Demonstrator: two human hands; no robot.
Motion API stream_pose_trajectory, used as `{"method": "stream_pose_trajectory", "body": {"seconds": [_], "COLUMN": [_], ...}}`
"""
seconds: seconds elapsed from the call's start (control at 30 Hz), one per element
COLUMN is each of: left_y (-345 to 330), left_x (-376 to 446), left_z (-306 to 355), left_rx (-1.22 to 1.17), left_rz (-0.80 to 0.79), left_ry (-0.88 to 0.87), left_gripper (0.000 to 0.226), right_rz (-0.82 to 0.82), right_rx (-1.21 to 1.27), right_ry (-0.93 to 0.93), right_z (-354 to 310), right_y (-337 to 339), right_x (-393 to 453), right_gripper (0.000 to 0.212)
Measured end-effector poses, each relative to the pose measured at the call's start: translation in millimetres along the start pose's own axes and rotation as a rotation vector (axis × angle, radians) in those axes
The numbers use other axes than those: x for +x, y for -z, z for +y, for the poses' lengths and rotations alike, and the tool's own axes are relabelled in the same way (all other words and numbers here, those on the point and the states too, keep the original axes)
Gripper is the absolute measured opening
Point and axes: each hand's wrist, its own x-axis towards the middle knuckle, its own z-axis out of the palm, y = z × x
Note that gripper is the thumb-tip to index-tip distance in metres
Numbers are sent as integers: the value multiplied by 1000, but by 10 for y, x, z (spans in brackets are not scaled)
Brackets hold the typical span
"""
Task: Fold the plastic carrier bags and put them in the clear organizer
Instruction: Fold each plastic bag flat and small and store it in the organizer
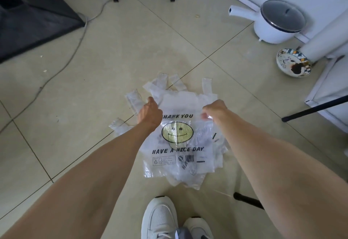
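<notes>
**Thin film bags, both hands on the top one**

Near: white shoes (pixel 160 218) on the tiled floor (pixel 105 65). Pile of carrier bags (pixel 190 173) lies just ahead. Top bag (pixel 177 144), smiley print, looks feather-light, limp, slippery; best taken at its upper corners below the handles. Left hand (pixel 149 112) and right hand (pixel 214 111) each pinch it there. Far: pot (pixel 276 22), bowl (pixel 293 62). Organizer not visible.
</notes>
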Motion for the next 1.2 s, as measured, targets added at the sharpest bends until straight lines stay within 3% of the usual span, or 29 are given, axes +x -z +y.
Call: {"method": "stream_pose_trajectory", "body": {"seconds": [0.13,0.23,0.43,0.57,0.8,0.97,1.13,1.2], "left_y": [352,636,1169,1513,2100,2425,2620,2660], "left_x": [-235,-360,-712,-1116,-1803,-2227,-2809,-3083], "left_z": [265,490,991,1370,2071,2602,3160,3386], "left_rx": [-27,-40,-9,15,-51,-126,-88,-46], "left_rz": [-41,-24,-112,-105,9,28,234,344], "left_ry": [-23,-2,-119,-270,-464,-627,-778,-888], "left_gripper": [41,43,31,22,13,15,16,32], "right_rz": [-62,-105,-78,75,154,317,531,615], "right_rx": [-55,-14,-93,-195,95,109,380,492], "right_ry": [79,161,246,263,371,513,665,722], "right_z": [-178,-258,-344,-391,-277,-17,350,501], "right_y": [309,592,1094,1489,2225,2811,3351,3503], "right_x": [-328,-662,-1247,-1704,-2417,-2886,-3563,-3797], "right_gripper": [28,12,15,14,10,14,23,17]}}
